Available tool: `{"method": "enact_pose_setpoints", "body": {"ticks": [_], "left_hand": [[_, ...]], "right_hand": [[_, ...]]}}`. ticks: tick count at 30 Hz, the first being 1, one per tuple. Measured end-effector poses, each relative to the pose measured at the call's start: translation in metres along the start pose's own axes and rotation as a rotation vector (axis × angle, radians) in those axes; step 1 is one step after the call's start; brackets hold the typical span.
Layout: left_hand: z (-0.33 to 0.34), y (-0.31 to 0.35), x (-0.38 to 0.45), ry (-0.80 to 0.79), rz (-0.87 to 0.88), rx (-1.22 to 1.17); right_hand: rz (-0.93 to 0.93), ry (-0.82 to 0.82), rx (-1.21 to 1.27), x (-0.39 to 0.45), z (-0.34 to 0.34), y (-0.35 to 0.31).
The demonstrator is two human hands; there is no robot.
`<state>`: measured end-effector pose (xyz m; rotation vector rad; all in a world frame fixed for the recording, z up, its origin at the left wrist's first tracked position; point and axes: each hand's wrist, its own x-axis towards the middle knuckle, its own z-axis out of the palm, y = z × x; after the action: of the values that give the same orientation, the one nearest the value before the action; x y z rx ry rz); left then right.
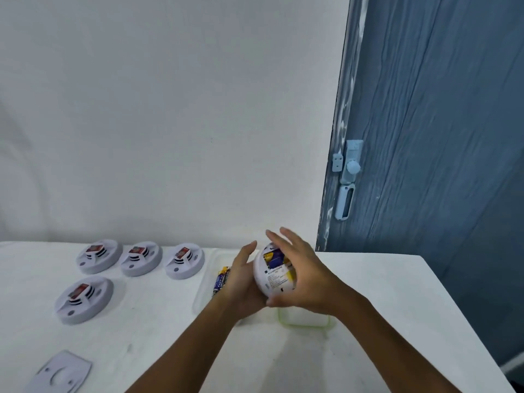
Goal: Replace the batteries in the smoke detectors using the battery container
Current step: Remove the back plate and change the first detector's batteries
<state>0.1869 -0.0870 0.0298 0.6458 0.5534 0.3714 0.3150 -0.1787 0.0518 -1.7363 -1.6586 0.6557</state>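
Note:
A round white smoke detector (273,275) is held up above the table with its labelled back toward me; a blue and yellow battery shows in its upper part. My left hand (242,282) cups it from the left and below. My right hand (304,275) lies over its right side, fingers fairly straight at the top and thumb under the rim. Behind my left hand a clear battery container (202,293) holds blue and yellow batteries (222,280). Several other white detectors lie on the left, each with a red battery on top: one (99,256), another (141,258), a third (185,260).
A fourth detector (84,299) lies nearer on the white table (141,336). A flat white cover plate (61,374) sits at the front left edge. A green-rimmed lid (306,319) lies below my hands. A blue door (425,137) stands to the right of the table.

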Motion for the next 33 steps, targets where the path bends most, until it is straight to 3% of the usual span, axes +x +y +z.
{"method": "enact_pose_setpoints", "body": {"ticks": [2, 7, 11, 17, 22, 33], "left_hand": [[-0.003, 0.006, 0.002, -0.015, -0.042, 0.120], [-0.007, 0.014, 0.007, -0.051, 0.065, 0.289], [0.015, -0.012, 0.004, -0.105, 0.221, 0.322], [0.010, -0.002, 0.010, -0.020, 0.055, 0.005], [0.006, 0.002, 0.010, -0.037, 0.044, 0.014], [0.000, 0.012, 0.011, -0.053, 0.066, 0.062]], "right_hand": [[0.002, -0.003, -0.092, 0.002, 0.000, -0.001], [0.268, 0.414, 0.159, 0.009, -0.003, 0.001], [0.400, 0.296, 0.116, 0.008, 0.001, 0.001], [0.241, 0.470, 0.080, -0.013, -0.011, 0.010], [0.109, 0.375, 0.143, -0.014, -0.006, 0.015], [0.087, 0.376, 0.070, 0.001, -0.001, 0.012]]}}
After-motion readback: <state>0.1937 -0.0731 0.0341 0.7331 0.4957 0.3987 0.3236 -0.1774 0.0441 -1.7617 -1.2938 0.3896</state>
